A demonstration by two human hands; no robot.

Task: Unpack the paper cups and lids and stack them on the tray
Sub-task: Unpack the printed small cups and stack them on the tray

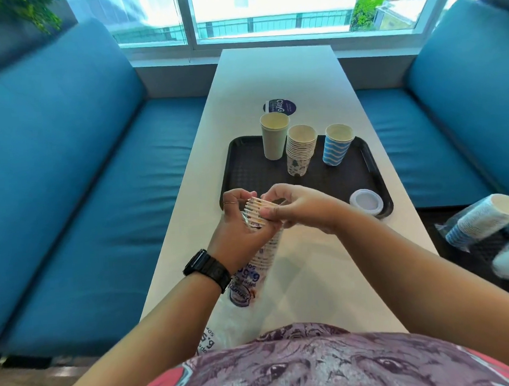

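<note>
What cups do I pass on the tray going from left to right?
Plain pale green cup → stack of tree-print cups → blue-and-white striped cup, all upright on the black tray.

Black wristwatch (pixel 206 268), ring (pixel 229 203), printed shirt (pixel 315 366) (red patches).

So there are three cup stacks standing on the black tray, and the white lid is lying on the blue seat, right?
Not quite. The three cup stacks do stand on the black tray, but the white lid lies on the tray's near right corner, not on the seat. The head view shows it.
</note>
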